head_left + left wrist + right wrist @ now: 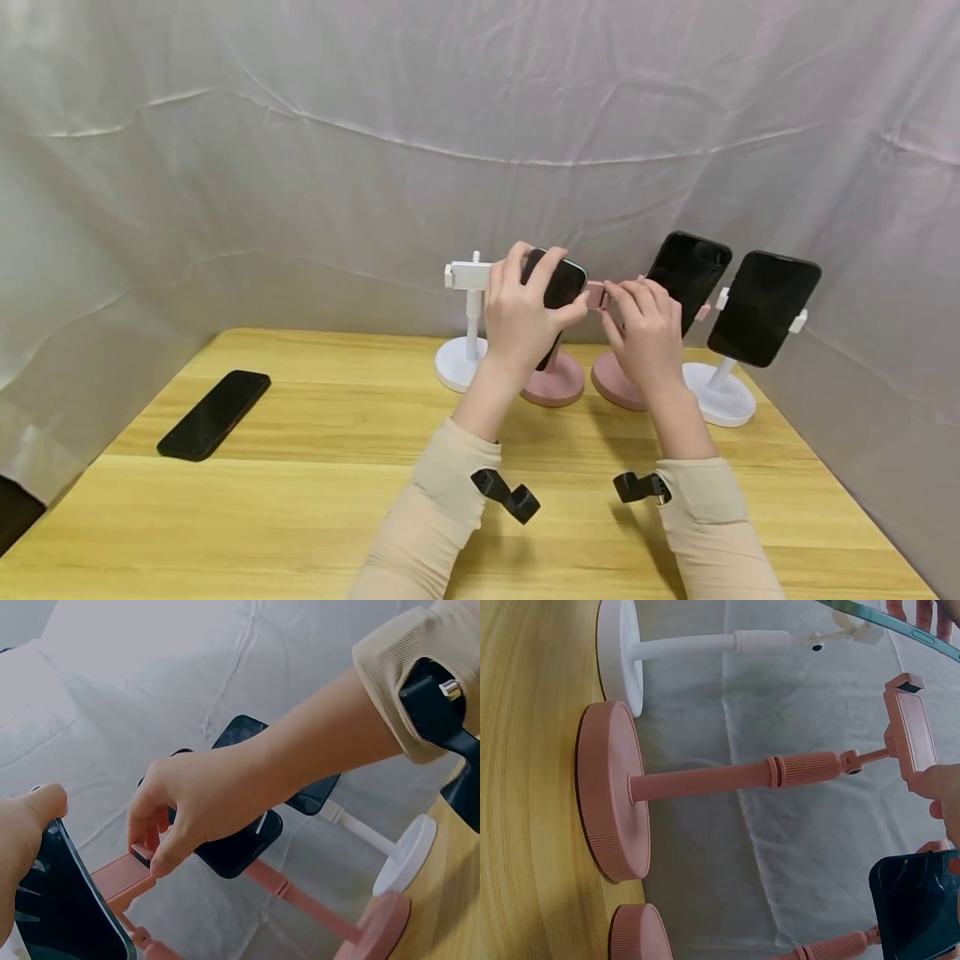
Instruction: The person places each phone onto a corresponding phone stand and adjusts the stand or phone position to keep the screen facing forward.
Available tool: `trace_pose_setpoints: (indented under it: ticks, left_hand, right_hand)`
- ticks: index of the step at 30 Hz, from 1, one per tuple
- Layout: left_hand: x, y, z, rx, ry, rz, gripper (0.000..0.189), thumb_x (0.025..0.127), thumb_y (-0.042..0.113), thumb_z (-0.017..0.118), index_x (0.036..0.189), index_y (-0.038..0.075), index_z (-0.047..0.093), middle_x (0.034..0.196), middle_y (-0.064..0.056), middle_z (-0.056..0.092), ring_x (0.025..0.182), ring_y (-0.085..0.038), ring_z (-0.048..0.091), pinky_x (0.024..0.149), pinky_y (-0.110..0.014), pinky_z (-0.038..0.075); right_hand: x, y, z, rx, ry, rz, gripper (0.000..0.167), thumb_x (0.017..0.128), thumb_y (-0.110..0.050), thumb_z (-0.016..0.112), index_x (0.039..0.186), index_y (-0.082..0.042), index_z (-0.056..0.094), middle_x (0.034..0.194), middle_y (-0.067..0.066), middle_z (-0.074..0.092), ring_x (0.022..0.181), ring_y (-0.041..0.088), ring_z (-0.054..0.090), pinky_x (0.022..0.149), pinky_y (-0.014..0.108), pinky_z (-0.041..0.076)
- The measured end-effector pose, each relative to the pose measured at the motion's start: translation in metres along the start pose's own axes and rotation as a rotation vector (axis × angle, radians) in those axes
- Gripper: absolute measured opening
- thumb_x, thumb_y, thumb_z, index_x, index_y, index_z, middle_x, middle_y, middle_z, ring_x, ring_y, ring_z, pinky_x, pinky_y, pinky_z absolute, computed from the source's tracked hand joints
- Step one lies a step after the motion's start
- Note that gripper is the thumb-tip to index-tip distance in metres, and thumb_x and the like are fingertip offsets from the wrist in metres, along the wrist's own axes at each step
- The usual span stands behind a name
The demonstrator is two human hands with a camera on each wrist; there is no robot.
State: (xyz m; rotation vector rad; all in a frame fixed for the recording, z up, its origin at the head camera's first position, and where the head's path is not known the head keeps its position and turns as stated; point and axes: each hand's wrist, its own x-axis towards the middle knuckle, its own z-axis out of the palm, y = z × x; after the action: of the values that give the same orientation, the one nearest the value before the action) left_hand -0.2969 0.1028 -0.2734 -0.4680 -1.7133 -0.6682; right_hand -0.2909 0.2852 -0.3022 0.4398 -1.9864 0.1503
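Sleeves (422, 525) near; my left hand (521, 312) curls round a phone (565, 287), my right hand (649, 329) pinches the far pink clip (594, 295). Probably fitting: pull it wider next.

Place: makeshift filming booth, by the look; building type unclear | creased grey-white sheeting (480, 92) hangs on three sides | wood-grain table (300, 517) stands inside | black camera mount (491, 484) on each sleeve (431, 517)

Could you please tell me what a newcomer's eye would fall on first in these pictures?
Probably the left hand near the centre, gripping a phone beside a pink clamp whose end the right hand pinches. Next, two mounted phones tilt at the right, and a loose phone lies flat on the table at the left.
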Motion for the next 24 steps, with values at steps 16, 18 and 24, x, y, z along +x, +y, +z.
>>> trace_pose_setpoints:
  ticks: [16,18,24]
  left_hand:
    - [0.01,0.014,0.011,-0.055,0.027,0.026,0.048,0.075,0.046,0.075,0.113,0.019,0.066,0.113,-0.01,0.06,0.091,-0.024,0.057,0.08,-0.032,0.049]
    - [0.011,0.015,0.012,-0.063,0.022,0.019,0.048,0.075,0.047,0.075,0.113,0.019,0.066,0.113,-0.01,0.06,0.093,-0.023,0.057,0.081,-0.031,0.048]
    - [0.012,0.022,0.016,-0.112,0.0,0.002,0.049,0.077,0.048,0.075,0.116,0.018,0.066,0.114,-0.009,0.058,0.099,-0.021,0.056,0.084,-0.029,0.047]
  right_hand:
    - [0.0,0.0,0.001,-0.014,0.04,-0.028,0.028,0.086,-0.012,0.072,0.109,0.003,0.067,0.111,0.02,0.066,0.118,0.039,0.052,0.091,0.055,0.041]
    - [0.0,0.0,0.0,-0.019,0.032,-0.03,0.029,0.086,-0.013,0.072,0.109,0.004,0.067,0.112,0.021,0.065,0.118,0.04,0.052,0.091,0.056,0.041]
    - [-0.001,0.0,-0.001,-0.019,0.037,-0.02,0.032,0.083,-0.009,0.074,0.109,0.007,0.066,0.113,0.022,0.065,0.117,0.039,0.053,0.092,0.057,0.041]
